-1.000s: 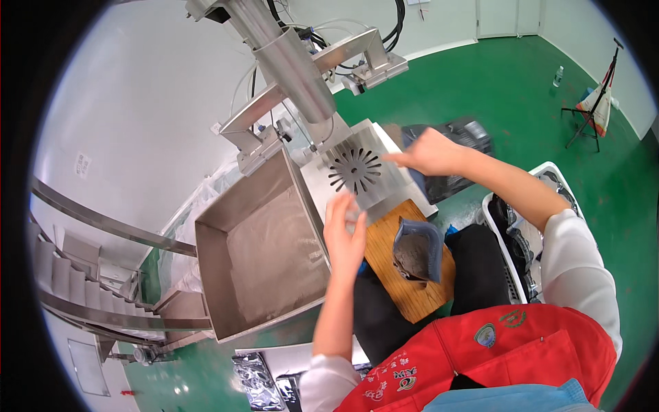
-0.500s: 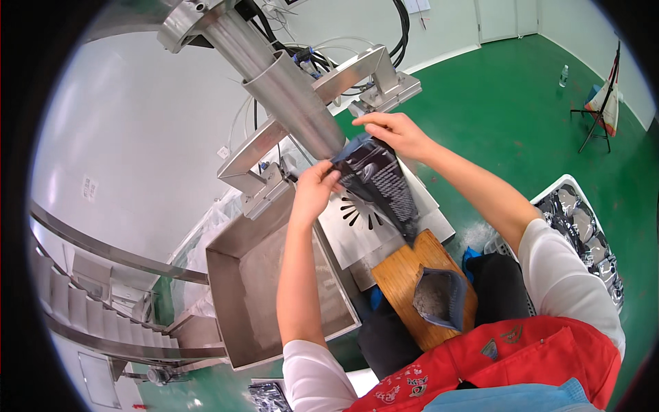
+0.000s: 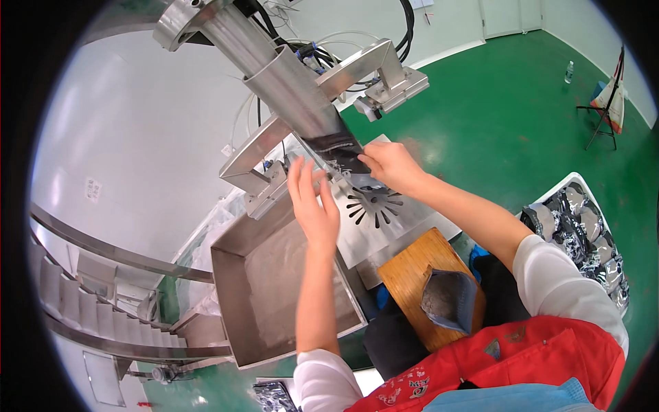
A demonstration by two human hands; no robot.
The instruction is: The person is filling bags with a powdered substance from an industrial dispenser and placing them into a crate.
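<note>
A black printed pouch (image 3: 336, 147) is around the lower end of a slanted steel filling tube (image 3: 292, 89). My right hand (image 3: 395, 167) pinches the pouch's right edge just below the tube's mouth. To the left of the pouch, my left hand (image 3: 316, 209) is raised with its fingers stretched out and holds nothing. Under the pouch is a steel plate (image 3: 353, 240) with a ring of slots. Nearer me, a second pouch (image 3: 461, 302) stands open on a wooden board (image 3: 412, 264), with greyish contents inside.
A deep steel tray (image 3: 230, 295) lies left of my left forearm. Metal clamp arms (image 3: 395, 89) flank the tube. At right, a white crate (image 3: 575, 180) holds several filled pouches (image 3: 573, 223). Farther off are a folding stand (image 3: 607, 113) and a bottle (image 3: 569, 72).
The pouch has gone from hanging between both hands to being around the tube's end. My left hand has let go and opened; my right hand has moved lower, still gripping the pouch.
</note>
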